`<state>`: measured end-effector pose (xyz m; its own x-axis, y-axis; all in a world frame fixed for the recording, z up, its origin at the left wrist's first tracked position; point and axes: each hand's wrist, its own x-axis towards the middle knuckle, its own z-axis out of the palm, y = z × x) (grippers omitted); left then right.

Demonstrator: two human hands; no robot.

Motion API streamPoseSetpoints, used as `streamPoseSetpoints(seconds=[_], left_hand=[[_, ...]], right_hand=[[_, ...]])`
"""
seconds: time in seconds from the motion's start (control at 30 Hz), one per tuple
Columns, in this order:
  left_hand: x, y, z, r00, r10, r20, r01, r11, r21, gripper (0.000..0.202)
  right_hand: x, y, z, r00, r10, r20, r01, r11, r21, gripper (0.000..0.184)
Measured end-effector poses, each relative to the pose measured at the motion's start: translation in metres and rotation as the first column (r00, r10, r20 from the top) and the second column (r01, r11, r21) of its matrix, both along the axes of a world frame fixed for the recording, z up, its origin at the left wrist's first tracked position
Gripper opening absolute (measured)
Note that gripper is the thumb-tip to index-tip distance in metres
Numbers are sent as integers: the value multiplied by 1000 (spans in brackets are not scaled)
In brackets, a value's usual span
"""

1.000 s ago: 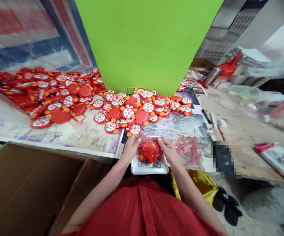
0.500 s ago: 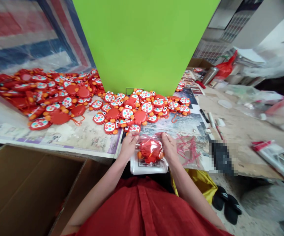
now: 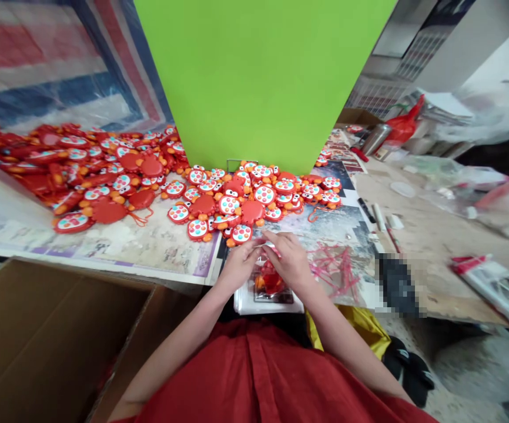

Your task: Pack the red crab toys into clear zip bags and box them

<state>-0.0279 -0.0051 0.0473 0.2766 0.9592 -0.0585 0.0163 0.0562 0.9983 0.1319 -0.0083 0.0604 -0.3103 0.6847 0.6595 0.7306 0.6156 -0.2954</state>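
Observation:
A red crab-shaped toy (image 3: 272,282) with orange claws lies inside a clear plastic bag (image 3: 261,258), over a stack of flat clear bags (image 3: 245,302) at the table's front edge. My left hand (image 3: 241,261) pinches the bag's top edge on the left. From the right, my right hand (image 3: 290,258) grips the same edge, its fingers close to the left ones and covering part of the toy. Just beyond my hands spreads a heap of similar toys (image 3: 252,211), some showing white faces with coloured buttons, others red backs.
A bigger toy pile (image 3: 104,170) fills the left. A green panel (image 3: 263,82) stands upright behind. Pink strips (image 3: 336,270) lie right of my hands, with a marker (image 3: 378,217) beyond. An open cardboard box (image 3: 60,341) sits below the table at left.
My hands have come together from the bag's two sides to the middle of its top edge. The right hand moved left and now covers part of the toy.

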Motion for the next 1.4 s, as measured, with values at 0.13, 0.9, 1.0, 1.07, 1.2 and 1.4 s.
streamPoseSetpoints(seconds=[0.13, 0.9, 1.0, 1.07, 1.2, 1.4], left_hand=[[-1, -1, 5, 966, 41, -254, 20, 973, 231, 24], [-18, 13, -34, 1000, 27, -13, -29, 975, -220, 34], [-15, 13, -32, 1000, 12, 9, -10, 977, -212, 31], [-13, 12, -30, 999, 14, 33, -7, 977, -213, 29], [-10, 8, -22, 987, 3, 161, 41, 962, -269, 34], [-16, 10, -20, 972, 67, 227, 20, 933, -361, 42]], right_hand=[[-4, 3, 0, 989, 17, 146, -22, 999, 34, 40], [200, 36, -79, 746, -589, 310, 665, 681, -307, 32], [188, 31, -63, 696, -696, 178, 718, 678, -156, 43], [166, 28, -51, 737, -676, 26, 666, 718, -201, 38], [104, 18, -38, 900, -334, -280, 121, 809, -575, 31], [56, 11, -43, 748, -240, -619, -352, 647, -676, 33]])
